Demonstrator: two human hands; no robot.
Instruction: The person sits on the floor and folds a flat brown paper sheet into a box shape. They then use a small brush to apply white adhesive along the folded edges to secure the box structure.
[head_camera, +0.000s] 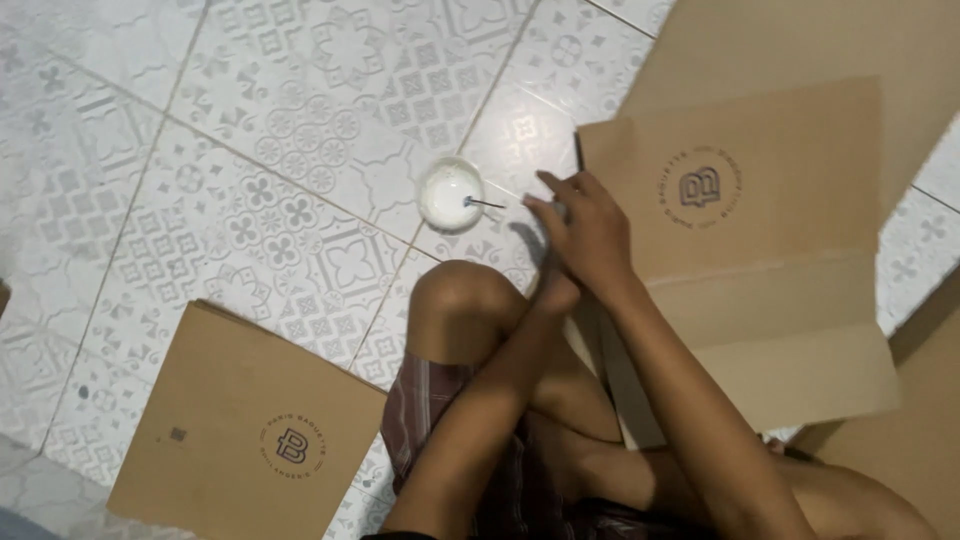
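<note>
— Where do I stand on this one?

— From my feed, one folded cardboard box (250, 425) lies flat on the patterned tile floor (150, 150) at near left, beside the knee (460, 300); I judge that piece finished. The unfolded cardboard sheet (740, 250) is spread open at right, its flaps flat, so the folding or gluing of that one looks barely begun.

— And the hands?

— The right hand (590, 235) rests on the left edge of the sheet, fingers curled narrow and pressing down; I cannot tell whether they pinch anything. The left hand (555, 290) is tucked under the right wrist, mostly hidden, so I cannot tell its state.

— Anything else within reach?

— A small white bowl of paste (450, 195) sits on the floor just left of the hands, far from the finished box, with a thin stick (485, 204) lying over its rim. More plain cardboard (800, 50) lies at far right, under the sheet. I judge most of the work remains.
</note>
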